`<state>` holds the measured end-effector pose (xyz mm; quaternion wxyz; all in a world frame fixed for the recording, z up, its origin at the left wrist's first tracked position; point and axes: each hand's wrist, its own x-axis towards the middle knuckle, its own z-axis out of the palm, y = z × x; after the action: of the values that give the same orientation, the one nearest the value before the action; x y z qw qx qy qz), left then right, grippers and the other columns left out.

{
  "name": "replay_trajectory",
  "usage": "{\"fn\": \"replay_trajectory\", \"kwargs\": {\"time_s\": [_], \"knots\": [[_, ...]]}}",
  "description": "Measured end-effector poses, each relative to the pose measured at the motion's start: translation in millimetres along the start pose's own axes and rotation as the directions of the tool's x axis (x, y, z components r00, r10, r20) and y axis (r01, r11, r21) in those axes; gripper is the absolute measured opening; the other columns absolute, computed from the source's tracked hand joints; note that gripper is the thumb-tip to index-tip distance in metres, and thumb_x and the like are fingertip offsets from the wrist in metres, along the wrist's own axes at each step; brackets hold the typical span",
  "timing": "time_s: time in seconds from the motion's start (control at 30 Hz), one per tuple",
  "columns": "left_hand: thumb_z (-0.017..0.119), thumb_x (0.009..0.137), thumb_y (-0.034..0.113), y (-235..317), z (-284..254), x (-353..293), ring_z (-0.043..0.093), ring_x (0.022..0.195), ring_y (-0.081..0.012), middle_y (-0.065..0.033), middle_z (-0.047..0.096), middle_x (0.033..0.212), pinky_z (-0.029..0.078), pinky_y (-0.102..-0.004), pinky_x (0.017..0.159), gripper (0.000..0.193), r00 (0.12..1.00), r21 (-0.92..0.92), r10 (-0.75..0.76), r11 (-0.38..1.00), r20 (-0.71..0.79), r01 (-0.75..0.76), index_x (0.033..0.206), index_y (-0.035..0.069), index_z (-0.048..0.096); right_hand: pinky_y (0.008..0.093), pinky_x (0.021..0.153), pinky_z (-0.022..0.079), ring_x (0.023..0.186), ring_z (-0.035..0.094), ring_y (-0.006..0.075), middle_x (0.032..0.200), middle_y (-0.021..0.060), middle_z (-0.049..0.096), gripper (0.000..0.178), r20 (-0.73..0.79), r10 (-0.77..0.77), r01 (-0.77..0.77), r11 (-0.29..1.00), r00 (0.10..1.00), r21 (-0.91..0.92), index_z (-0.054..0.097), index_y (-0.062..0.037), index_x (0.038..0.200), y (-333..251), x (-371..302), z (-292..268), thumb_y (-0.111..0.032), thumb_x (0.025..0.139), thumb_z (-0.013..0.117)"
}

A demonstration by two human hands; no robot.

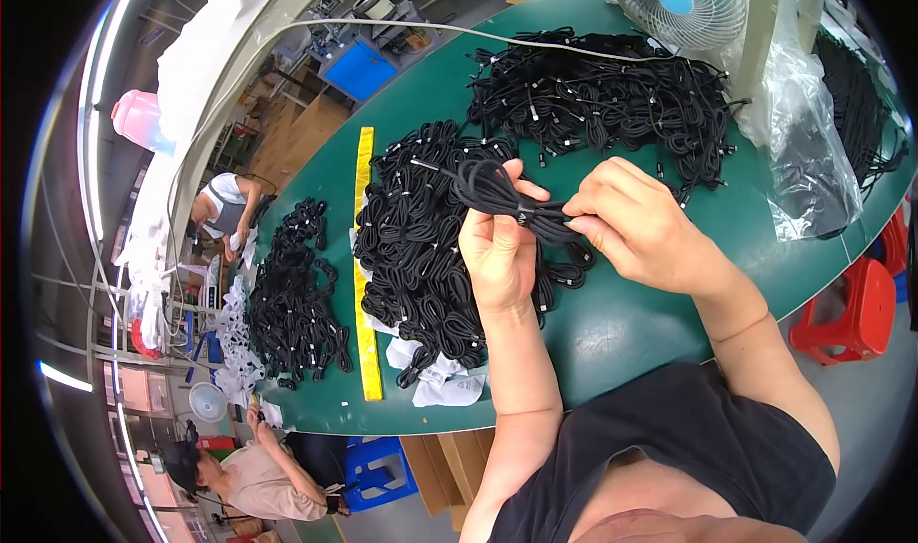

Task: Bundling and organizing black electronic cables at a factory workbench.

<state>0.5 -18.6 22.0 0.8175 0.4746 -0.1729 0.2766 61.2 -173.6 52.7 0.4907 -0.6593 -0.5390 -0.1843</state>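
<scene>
My left hand [502, 256] is wrapped round a coiled black cable [486, 185], thumb in front and fingers behind. One metal-tipped end of the cable sticks out to the left. My right hand [643, 223] pinches the right side of the same coil, thumb against forefinger; exactly which strand or tie sits in the pinch is hidden. Right behind and below the held coil lies a large heap of similar coiled black cables [411, 237] on the green table [622, 337].
More black cables lie in a far heap [602, 98] and a left heap [296, 299]. A yellow strip [366, 266] divides two heaps. A fan [677, 3] and plastic bag [813, 161] stand far right. Red stools [851, 314] are at right; two people work at left.
</scene>
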Motion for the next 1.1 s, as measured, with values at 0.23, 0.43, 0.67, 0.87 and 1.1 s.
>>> {"fn": "replay_trajectory", "kwargs": {"time_s": [0.23, 0.43, 0.67, 0.87, 1.1], "knots": [[0.056, 0.087, 0.023, -5.8, 5.8, 0.3, 0.053, 0.093, -0.0177, -0.0121, 0.055, 0.106, 0.045, -0.0303, 0.081, 0.044, 0.999, 0.038, -0.041, 0.998, -0.011, 0.042, 0.12, -0.002, 0.045, 0.0351, 0.062, 0.045, 0.072, 0.051, 0.0251, 0.078, 0.0083, 0.05, 0.018, 0.039, -0.042, 0.045, 0.995, 0.998, -0.085, 0.058, -0.0004, 0.082, -1.5, 2.1, -2.0, -0.011, 0.07, 0.068], [0.046, 0.091, 0.029, -4.9, 13.3, -1.5, 0.056, 0.06, -0.0175, -0.0173, 0.057, 0.087, 0.049, -0.0304, 0.053, 0.04, 0.962, -0.178, -0.272, 0.948, -0.024, 0.263, 0.114, -0.004, 0.044, 0.0315, 0.068, 0.047, 0.076, 0.054, 0.0231, 0.089, 0.0117, 0.053, 0.039, -0.274, -0.028, 0.021, 0.999, 0.961, -0.03, 0.059, 0.0001, 0.096, 12.3, 6.1, -7.1, -0.03, 0.074, 0.068], [0.04, 0.094, 0.026, -12.1, 27.3, -5.2, 0.047, 0.046, -0.0124, -0.0202, 0.057, 0.076, 0.041, -0.0227, 0.04, 0.032, 0.915, -0.039, -0.391, 0.917, 0.1, 0.397, 0.107, -0.003, 0.043, 0.0213, 0.066, 0.044, 0.073, 0.053, 0.0065, 0.082, 0.0022, 0.057, 0.027, 0.095, 0.49, -0.428, 0.631, 0.866, 0.647, 0.056, 0.0024, 0.101, 19.2, 4.7, -9.9, -0.022, 0.089, 0.055], [0.04, 0.094, 0.026, -14.1, 26.5, -6.4, 0.036, 0.037, -0.0076, -0.0183, 0.055, 0.068, 0.03, -0.0188, 0.032, 0.028, 0.877, -0.194, -0.46, 0.856, 0.135, 0.479, 0.099, -0.001, 0.043, 0.0196, 0.069, 0.043, 0.077, 0.05, 0.0038, 0.08, -0.0011, 0.054, 0.02, 0.055, 0.545, -0.379, 0.502, 0.836, 0.777, 0.054, -0.0002, 0.102, 33.2, 3.1, 5.7, -0.014, 0.089, 0.051], [0.041, 0.093, 0.034, -14.0, 31.9, -6.6, 0.045, 0.037, -0.0142, -0.0219, 0.056, 0.071, 0.037, -0.0227, 0.032, 0.039, 0.804, -0.176, -0.591, 0.787, 0.064, 0.592, 0.105, -0.003, 0.042, 0.0184, 0.061, 0.043, 0.069, 0.05, 0.0042, 0.077, -0.0001, 0.053, 0.027, -0.108, 0.542, -0.254, 0.55, 0.833, 0.795, 0.052, -0.0014, 0.109, 33.6, 8.1, 10.0, -0.016, 0.087, 0.056]]}}
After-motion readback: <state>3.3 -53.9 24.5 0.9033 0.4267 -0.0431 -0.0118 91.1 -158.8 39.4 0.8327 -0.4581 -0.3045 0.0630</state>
